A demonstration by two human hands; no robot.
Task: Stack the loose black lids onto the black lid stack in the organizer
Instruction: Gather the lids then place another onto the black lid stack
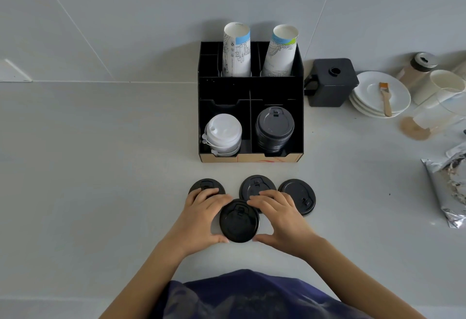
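Cupping a loose black lid, the near lid (pixel 239 220), between both hands, a person in a dark blue top leans over a pale grey counter (pixel 100 180). The left hand (pixel 201 215) curls around the lid's left edge, thumb at its near rim and fingers over its far side; the right hand (pixel 280 220) mirrors it on the right edge. Both hands are closed onto this lid, which lies on or just above the counter; which of the two cannot be told.

Three more loose lids lie just beyond it: the left lid (pixel 205 186), partly under the left hand's fingers; the middle lid (pixel 257 186), partly under the right hand's fingers; and the right lid (pixel 298 196), beside the right hand.

Farther back stands a black organizer (pixel 251 86). Its front right compartment holds the black lid stack (pixel 274 127); its front left compartment holds a white lid stack (pixel 223 133). Two rear compartments each hold a tall stack of printed paper cups, the left cups (pixel 236 50) and the right cups (pixel 280 51), the latter tilted to the right.

To the organizer's right sit a black square jug (pixel 330 82), white saucers (pixel 380 94) with a small brush (pixel 385 99) lying on top, and a crumpled foil bag (pixel 446 185) at the frame's edge.
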